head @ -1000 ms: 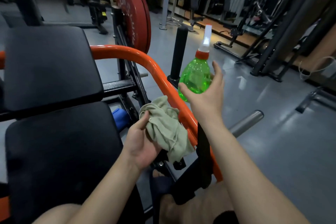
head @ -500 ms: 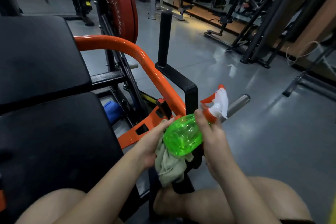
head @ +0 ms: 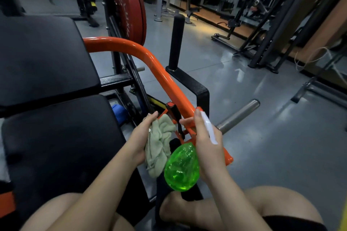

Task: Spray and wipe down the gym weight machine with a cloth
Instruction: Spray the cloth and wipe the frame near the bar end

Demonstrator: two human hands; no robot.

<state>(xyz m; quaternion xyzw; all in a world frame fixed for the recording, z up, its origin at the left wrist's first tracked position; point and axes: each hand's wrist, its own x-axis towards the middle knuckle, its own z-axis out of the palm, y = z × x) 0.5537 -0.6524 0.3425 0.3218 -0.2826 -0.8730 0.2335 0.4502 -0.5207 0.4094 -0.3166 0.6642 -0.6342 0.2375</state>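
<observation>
My right hand (head: 204, 142) is curled round the neck of the green spray bottle (head: 182, 167), its base tipped toward me and its white nozzle (head: 209, 131) pointing away at the lower end of the orange frame tube (head: 150, 58). My left hand (head: 142, 137) grips the bunched cloth (head: 158, 146) just beside that joint. I judge this the spraying step: next comes a trigger squeeze onto the metal, then the cloth across it, and later the black seat pads (head: 56, 146).
</observation>
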